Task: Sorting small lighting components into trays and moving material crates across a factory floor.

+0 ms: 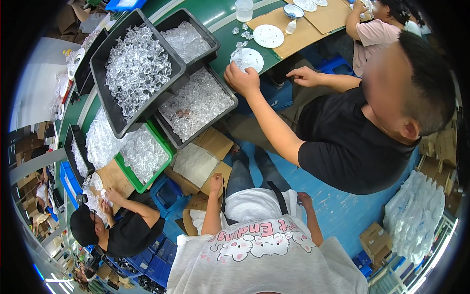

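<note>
My left hand (215, 182) hangs low beside my thigh, its fingers curled in and nothing showing in them. My right hand (304, 200) is down at my other hip; its fingers are too small and partly turned away to read. Nearest the left hand is an open cardboard box (215, 142) with white lining. Beyond it, a black tub (171, 81) heaped with clear plastic pieces rests tilted over other bins. Under it sit a black crate (230, 100) and a green crate (164, 165), both filled with similar clear pieces. Neither hand touches these containers.
A co-worker in black (357, 142) sits close on the right, one hand at a clear piece by a white plate (252, 60). Another person (132, 223) works at the left. A blue stool (166, 193) stands nearby; bagged clear goods (413, 215) are stacked at right.
</note>
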Motion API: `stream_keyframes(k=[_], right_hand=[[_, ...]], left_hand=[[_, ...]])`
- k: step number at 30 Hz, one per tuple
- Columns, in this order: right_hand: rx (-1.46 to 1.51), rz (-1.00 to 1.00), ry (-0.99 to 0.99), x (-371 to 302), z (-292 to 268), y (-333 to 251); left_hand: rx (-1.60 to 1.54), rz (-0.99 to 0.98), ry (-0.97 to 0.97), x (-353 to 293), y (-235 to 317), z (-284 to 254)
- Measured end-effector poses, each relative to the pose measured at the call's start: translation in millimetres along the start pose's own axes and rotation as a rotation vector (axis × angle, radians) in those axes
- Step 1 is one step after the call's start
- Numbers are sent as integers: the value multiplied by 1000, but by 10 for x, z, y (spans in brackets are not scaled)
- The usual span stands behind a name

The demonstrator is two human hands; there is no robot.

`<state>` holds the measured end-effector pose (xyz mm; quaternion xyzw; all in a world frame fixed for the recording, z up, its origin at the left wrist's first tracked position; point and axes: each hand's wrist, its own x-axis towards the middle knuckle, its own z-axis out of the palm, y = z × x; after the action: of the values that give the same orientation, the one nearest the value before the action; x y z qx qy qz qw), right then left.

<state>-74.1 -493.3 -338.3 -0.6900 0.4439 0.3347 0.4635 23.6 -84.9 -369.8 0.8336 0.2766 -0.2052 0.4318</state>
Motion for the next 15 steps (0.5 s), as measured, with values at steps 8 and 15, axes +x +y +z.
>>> stream_keyframes(k=[8,15], right_hand=[[6,-3,-2,-8,4,-22],[28,12,-1,2,2,-15]], left_hand=[[15,-48,-18,27,7,10],[19,-38,-6,2,32,7]])
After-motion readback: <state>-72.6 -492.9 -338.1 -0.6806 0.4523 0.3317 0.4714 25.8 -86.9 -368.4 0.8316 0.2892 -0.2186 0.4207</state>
